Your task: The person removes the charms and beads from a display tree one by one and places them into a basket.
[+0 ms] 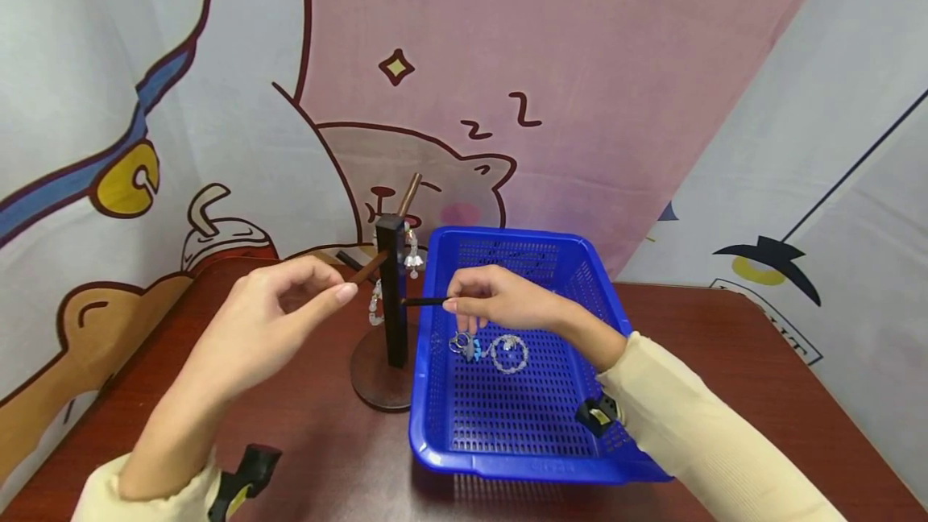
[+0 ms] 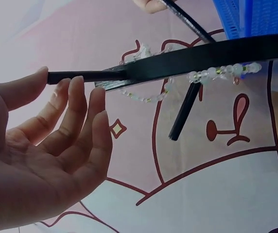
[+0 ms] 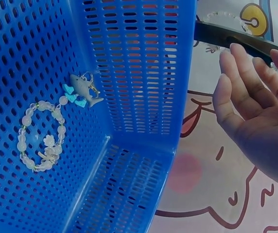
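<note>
The dark wooden jewellery stand with slanting pegs rises from its round base on the reddish table, just left of the blue perforated plastic basket. The right hand seems to pinch the tip of a thin black peg, though the wrist view leaves this unsure; the left hand, fingers loosely spread, holds nothing and touches a brown peg. A pale bead bracelet hangs on the stand; a careless tug could tip the stand or shake it off. In the basket, right of the stand, lie a beaded bracelet and a shark charm; the basket wall crowds the right wrist.
</note>
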{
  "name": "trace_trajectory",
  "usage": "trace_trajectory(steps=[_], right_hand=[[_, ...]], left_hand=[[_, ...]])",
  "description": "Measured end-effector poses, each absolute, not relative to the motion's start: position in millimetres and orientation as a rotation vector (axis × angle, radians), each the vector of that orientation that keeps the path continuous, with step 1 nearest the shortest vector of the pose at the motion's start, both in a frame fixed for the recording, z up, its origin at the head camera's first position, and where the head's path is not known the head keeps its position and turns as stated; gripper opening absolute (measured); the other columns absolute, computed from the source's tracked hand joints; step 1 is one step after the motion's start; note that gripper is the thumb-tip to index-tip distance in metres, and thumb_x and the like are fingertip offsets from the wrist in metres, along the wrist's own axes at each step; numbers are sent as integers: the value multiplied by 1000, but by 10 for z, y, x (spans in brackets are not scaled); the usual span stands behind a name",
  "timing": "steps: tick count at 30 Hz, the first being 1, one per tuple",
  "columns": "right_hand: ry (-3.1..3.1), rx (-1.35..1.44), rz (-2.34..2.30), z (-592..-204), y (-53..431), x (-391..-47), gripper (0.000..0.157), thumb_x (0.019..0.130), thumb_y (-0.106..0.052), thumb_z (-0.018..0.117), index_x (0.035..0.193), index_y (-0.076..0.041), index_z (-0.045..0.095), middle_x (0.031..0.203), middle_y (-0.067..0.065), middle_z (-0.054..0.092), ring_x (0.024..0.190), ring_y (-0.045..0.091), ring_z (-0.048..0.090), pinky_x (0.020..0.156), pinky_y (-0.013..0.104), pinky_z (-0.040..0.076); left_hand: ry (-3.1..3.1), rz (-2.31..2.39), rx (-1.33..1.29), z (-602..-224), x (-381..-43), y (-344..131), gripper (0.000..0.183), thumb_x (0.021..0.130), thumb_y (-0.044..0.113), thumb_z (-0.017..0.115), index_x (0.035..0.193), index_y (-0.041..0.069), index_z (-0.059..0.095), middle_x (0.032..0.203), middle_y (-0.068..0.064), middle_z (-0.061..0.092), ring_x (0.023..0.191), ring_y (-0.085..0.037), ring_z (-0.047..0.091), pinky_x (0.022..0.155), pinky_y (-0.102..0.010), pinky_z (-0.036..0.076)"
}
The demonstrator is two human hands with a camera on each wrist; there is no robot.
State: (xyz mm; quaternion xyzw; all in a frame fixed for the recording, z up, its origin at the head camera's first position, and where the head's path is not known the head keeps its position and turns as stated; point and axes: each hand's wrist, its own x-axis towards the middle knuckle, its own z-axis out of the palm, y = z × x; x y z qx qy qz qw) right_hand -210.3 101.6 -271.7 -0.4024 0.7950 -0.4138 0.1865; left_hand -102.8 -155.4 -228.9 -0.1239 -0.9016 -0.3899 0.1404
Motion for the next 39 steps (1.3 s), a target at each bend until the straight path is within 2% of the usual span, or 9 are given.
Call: trace_trajectory(steps=[8,12,16,19,23,27,31,34,39], right_hand=[[2234,-1111,-1169,-2717,979,-2029,13,95,-10,53,85,-3,57,73,11,64,65,27,61,60,30,50],[2214,-1114,-1172,-2719,949,-1988,14,96,-10,52,85,-3,56,73,14,63,62,21,61,60,30,51],[2186,-1134,-1174,-2719,915,-1949,13,95,-10,53,85,-2,55,70,9,62,60,14,59,59,30,51],[2177,-1164,-1166,-2719,883,-1920,12,95,-9,54,85,-1,54,69,5,61,62,19,59,58,29,51],[2181,-1190,-1157,-2729,838,-1890,11,94,-9,54,86,-2,54,69,6,61,64,28,59,56,27,49],[2190,-1199,-1134,-2723,793,-1856,10,94,-11,55,87,-3,53,69,7,61,63,23,59,54,27,48],[2197,-1178,-1121,-2728,752,-1829,8,94,-11,55,89,-5,52,69,8,62,62,17,58,52,25,44],[2190,-1156,-1126,-2739,724,-1815,8,94,-11,56,90,-6,51,70,10,62,62,19,59,53,22,44],[2180,-1185,-1112,-2751,686,-1805,7,94,-10,56,91,-7,50,71,10,63,64,21,60,56,25,45]], left_hand=[[-2603,-1036,-337,-2269,-1054,-1636,16,90,32,62,90,17,69,86,3,67,76,-14,58,64,-32,42],[-2604,-999,-330,-2261,-1097,-1687,15,90,30,62,91,16,69,83,2,67,72,-15,56,62,-32,40],[-2619,-981,-313,-2255,-1159,-1740,15,92,27,60,93,14,68,83,0,68,76,-17,58,66,-35,40],[-2625,-982,-303,-2260,-1213,-1774,18,94,26,57,94,12,68,84,-2,68,79,-19,61,67,-36,41],[-2617,-999,-284,-2275,-1276,-1809,20,95,25,55,97,9,67,85,-5,69,82,-23,63,68,-37,42],[-2617,-1002,-243,-2283,-1314,-1817,24,96,25,53,99,7,67,86,-7,68,84,-26,62,68,-38,41],[-2610,-1004,-223,-2295,-1353,-1825,25,97,25,51,100,6,66,84,-7,67,80,-23,59,65,-36,40],[-2593,-1004,-230,-2303,-1391,-1841,24,97,24,51,101,5,66,83,-8,68,75,-20,56,63,-34,40],[-2578,-999,-231,-2300,-1458,-1849,25,98,23,50,103,3,65,82,-9,68,71,-19,54,61,-33,39]])
